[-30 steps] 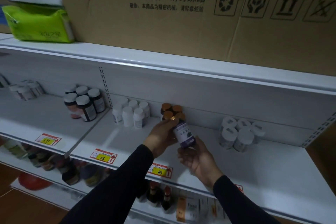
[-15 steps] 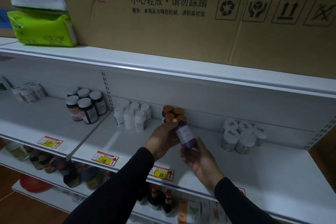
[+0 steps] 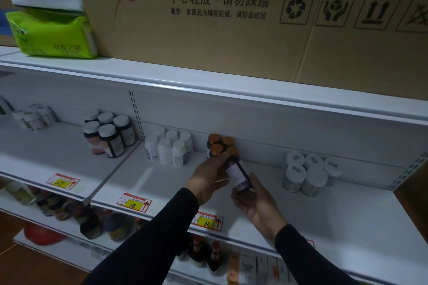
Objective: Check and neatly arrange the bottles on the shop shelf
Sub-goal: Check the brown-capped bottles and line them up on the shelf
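A purple-labelled bottle with an orange cap [image 3: 238, 172] is held tilted above the white shelf [image 3: 324, 213]. My left hand [image 3: 208, 178] grips its upper part and my right hand [image 3: 254, 201] cups its base from below. Just behind it, against the back panel, stands a small cluster of matching orange-capped bottles [image 3: 217, 143]. To the left are white bottles [image 3: 168, 148] and dark bottles with white caps [image 3: 108, 133]. A group of clear jars with white lids [image 3: 305, 173] stands to the right.
A big cardboard box [image 3: 231, 18] and a green tissue pack [image 3: 53, 34] sit on the top shelf. Price tags 68 [image 3: 207, 221], 118 [image 3: 134, 202] and 279 [image 3: 62, 181] hang on the shelf edge. Dark sauce bottles [image 3: 92, 224] fill the shelf below.
The held bottle has been turned in both hands, so its label faces differently. It has shifted slightly back toward the orange-capped cluster.
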Demonstrator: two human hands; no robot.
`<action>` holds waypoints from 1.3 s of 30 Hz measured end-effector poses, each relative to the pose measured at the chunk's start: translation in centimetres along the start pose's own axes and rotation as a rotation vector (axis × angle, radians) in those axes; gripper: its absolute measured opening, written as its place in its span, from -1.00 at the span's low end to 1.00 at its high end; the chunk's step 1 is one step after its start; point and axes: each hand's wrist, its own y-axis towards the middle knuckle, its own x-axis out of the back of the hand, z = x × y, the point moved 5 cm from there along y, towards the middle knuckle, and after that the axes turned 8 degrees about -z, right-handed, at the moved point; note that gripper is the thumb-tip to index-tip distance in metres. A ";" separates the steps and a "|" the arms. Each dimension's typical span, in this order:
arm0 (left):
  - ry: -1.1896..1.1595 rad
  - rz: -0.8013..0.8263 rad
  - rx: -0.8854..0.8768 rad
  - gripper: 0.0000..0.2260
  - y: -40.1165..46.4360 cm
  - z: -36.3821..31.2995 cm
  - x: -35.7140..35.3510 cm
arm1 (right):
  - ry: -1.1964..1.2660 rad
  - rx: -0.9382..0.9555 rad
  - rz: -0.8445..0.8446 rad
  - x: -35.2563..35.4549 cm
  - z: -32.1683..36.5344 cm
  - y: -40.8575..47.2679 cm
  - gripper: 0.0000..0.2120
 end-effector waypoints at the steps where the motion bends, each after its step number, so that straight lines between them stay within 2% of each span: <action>1: 0.000 -0.005 0.007 -0.68 0.0 0.0 0.1 | -0.007 -0.015 -0.018 0.1 -0.1 0.0 -0.62; 7: -0.014 -0.023 0.027 -0.66 0.1 0.3 0.5 | -0.030 -0.064 -0.035 0.3 -0.5 0.1 -0.46; 15: 0.030 0.032 0.000 -0.68 -0.3 0.3 0.4 | -0.039 -0.200 -0.034 0.0 -1.2 -0.2 -0.33; 26: 0.066 0.049 0.022 -0.79 -0.4 0.7 0.5 | -0.077 -0.217 0.016 -0.4 -1.3 -0.5 -0.33; 30: 0.020 -0.016 0.120 -0.68 -0.4 1.2 0.5 | -0.128 -0.205 0.096 -0.9 -1.1 -0.6 -0.33; 34: 0.016 -0.009 0.202 -0.58 -0.5 2.0 0.2 | -0.187 -0.188 0.149 -1.5 -1.1 -0.6 -0.31; 39: 0.003 0.015 0.289 -0.63 -0.7 2.4 0.4 | -0.219 -0.198 0.192 -1.6 -1.4 -0.6 -0.30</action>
